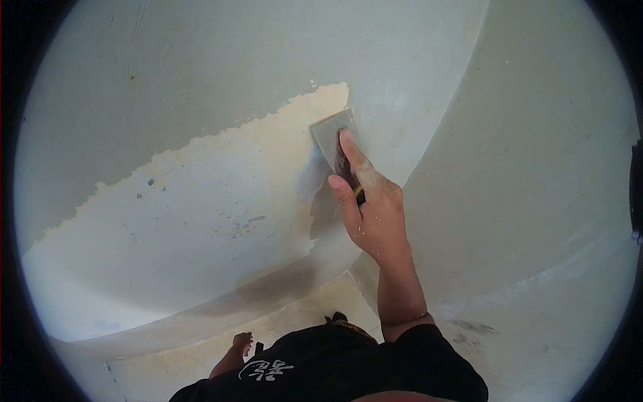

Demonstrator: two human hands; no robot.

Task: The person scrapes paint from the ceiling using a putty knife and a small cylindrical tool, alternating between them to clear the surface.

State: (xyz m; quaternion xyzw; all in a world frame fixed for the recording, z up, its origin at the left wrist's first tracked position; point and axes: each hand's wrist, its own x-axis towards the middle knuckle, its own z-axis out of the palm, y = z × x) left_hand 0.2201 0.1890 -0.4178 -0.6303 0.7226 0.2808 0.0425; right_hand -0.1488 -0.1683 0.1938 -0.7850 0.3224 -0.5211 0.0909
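Note:
My right hand (368, 194) is closed around the dark handle of a flat metal scraper (328, 137). Its index finger stretches along the blade and the thumb lies on the left side of the handle. The blade rests against the wall (221, 60), at the upper right end of a pale patch (201, 201) with a ragged, cream-coloured edge. Grey-green coating surrounds the top of this patch. Small light crumbs stick to the back of the hand and wrist. My left hand does not show.
A wall corner runs down to the right of my hand, with another grey-green wall (529, 161) beyond it. Below lies a light floor (301, 315). What looks like a bare foot (241, 345) shows beside my black shirt (335, 372). A dark object (636, 191) stands at the right edge.

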